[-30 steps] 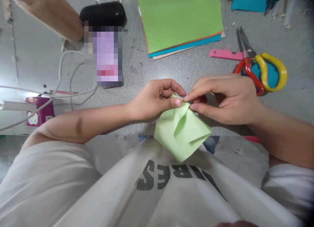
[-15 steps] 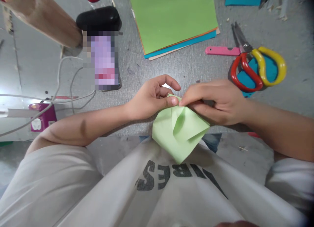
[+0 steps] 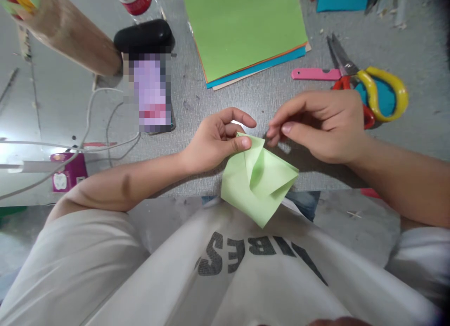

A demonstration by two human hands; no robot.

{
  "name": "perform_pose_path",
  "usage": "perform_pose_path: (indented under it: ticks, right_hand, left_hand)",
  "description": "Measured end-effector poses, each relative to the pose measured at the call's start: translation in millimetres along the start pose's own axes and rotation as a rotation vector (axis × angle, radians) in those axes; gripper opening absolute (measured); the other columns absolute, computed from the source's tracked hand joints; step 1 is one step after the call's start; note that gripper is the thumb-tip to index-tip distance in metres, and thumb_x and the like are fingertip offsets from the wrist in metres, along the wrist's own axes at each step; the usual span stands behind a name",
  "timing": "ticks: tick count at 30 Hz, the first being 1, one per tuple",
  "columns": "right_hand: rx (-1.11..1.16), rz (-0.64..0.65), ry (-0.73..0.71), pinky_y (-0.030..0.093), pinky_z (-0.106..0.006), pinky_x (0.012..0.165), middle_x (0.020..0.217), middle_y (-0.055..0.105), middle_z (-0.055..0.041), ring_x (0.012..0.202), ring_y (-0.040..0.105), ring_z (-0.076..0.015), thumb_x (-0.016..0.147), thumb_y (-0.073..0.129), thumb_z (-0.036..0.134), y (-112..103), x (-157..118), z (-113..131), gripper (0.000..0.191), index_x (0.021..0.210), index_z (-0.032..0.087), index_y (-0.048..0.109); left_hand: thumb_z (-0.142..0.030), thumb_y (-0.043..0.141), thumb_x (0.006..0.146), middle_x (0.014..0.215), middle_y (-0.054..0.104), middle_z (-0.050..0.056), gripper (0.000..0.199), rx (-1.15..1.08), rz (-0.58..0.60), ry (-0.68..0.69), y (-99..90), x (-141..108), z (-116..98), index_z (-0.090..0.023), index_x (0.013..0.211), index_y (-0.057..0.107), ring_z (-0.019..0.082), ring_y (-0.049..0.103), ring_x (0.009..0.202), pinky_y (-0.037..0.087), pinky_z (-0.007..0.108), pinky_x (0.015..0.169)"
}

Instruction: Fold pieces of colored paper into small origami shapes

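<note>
A piece of light green folded paper [image 3: 260, 185] hangs over the table's near edge, with creased flaps standing up near its middle. My left hand [image 3: 221, 136] pinches its upper left corner, thumb on top and the other fingers partly hidden behind. Just right of the paper's upper edge, my right hand [image 3: 319, 124] hovers apart from it, fingers loosely curled and the thumb separated from them. Nothing shows in that hand. Behind it lie scissors [image 3: 381, 94] with one red and one yellow handle, the red one partly covered by the hand.
Stacked coloured paper [image 3: 246, 35], green on top, lies at the back. A pink-handled knife [image 3: 316, 74] touches the scissors. On the left are a phone [image 3: 151, 94], a black case [image 3: 144, 36], a brown cylindrical holder [image 3: 73, 33], white cables [image 3: 87, 115] and a purple box [image 3: 68, 171].
My right hand has let go of the green paper and moved up and right, its fingers opening. My left hand keeps its pinch. The view has shifted slightly.
</note>
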State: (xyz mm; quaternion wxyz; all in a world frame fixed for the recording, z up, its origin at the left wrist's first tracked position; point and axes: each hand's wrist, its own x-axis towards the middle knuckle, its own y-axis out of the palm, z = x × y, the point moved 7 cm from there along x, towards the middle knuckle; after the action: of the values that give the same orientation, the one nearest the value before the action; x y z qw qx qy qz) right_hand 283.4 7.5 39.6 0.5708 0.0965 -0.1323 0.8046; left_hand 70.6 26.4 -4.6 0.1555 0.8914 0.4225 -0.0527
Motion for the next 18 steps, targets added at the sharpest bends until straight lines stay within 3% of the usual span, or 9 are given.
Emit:
perform_pose_path:
  ticks: [3, 5, 8, 10, 13, 18]
  right_hand:
    - [0.007, 0.122, -0.198, 0.068, -0.023, 0.067, 0.108, 0.086, 0.0012, 0.081, 0.082, -0.0141, 0.109, 0.092, 0.019, 11.1, -3.3, 8.7, 0.049, 0.154, 0.035, 0.087]
    - [-0.107, 0.299, -0.286, 0.061, -0.023, 0.066, 0.103, 0.084, 0.0041, 0.075, 0.077, -0.0124, 0.116, 0.085, 0.028, 26.3, -11.6, 14.6, 0.048, 0.163, 0.039, 0.082]
    - [-0.311, 0.433, -0.363, 0.057, -0.031, 0.069, 0.092, 0.082, 0.0053, 0.068, 0.074, -0.0138, 0.13, 0.064, 0.039, 39.4, -25.6, 20.1, 0.027, 0.147, 0.041, 0.084]
    - [-0.367, 0.435, -0.399, 0.059, -0.035, 0.074, 0.094, 0.085, 0.0042, 0.072, 0.079, -0.0165, 0.132, 0.054, 0.037, 39.9, -30.7, 22.8, 0.029, 0.138, 0.039, 0.082]
    - [-0.392, 0.5, -0.454, 0.061, -0.037, 0.077, 0.103, 0.091, 0.0017, 0.081, 0.086, -0.0196, 0.129, 0.052, 0.023, 41.3, -35.4, 22.8, 0.031, 0.145, 0.037, 0.075]
    - [-0.414, 0.466, -0.537, 0.055, -0.037, 0.075, 0.101, 0.09, 0.0001, 0.082, 0.084, -0.0189, 0.124, 0.048, 0.013, 39.5, -35.7, 22.8, 0.035, 0.145, 0.033, 0.069]
  left_hand:
    - [-0.082, 0.118, 0.079, 0.085, 0.083, -0.002, 0.08, -0.055, -0.06, -0.007, 1.3, -2.3, -3.6, -0.024, 0.119, 0.081, 0.016, 0.08, 0.068, 0.063, 0.027, 0.063]
    - [-0.081, 0.119, 0.077, 0.081, 0.081, -0.002, 0.078, -0.086, -0.059, -0.023, 3.4, -2.9, -4.3, -0.024, 0.114, 0.083, 0.015, 0.077, 0.065, 0.063, 0.026, 0.063]
    - [-0.081, 0.121, 0.074, 0.081, 0.083, 0.0, 0.075, -0.068, -0.046, -0.048, 4.9, -3.0, -5.0, -0.022, 0.1, 0.083, 0.014, 0.075, 0.065, 0.06, 0.026, 0.062]
    - [-0.083, 0.12, 0.074, 0.081, 0.084, 0.003, 0.074, -0.041, -0.034, -0.06, 5.2, -2.4, -6.3, -0.021, 0.093, 0.083, 0.015, 0.074, 0.066, 0.06, 0.026, 0.062]
    - [-0.083, 0.119, 0.076, 0.078, 0.083, 0.005, 0.074, -0.017, -0.007, -0.079, 5.3, -0.6, -8.6, -0.019, 0.088, 0.084, 0.014, 0.07, 0.064, 0.058, 0.027, 0.061]
    - [-0.071, 0.122, 0.078, 0.078, 0.081, 0.006, 0.067, 0.01, 0.032, -0.123, 3.7, 3.4, -8.8, -0.017, 0.083, 0.081, 0.012, 0.066, 0.061, 0.058, 0.027, 0.06]
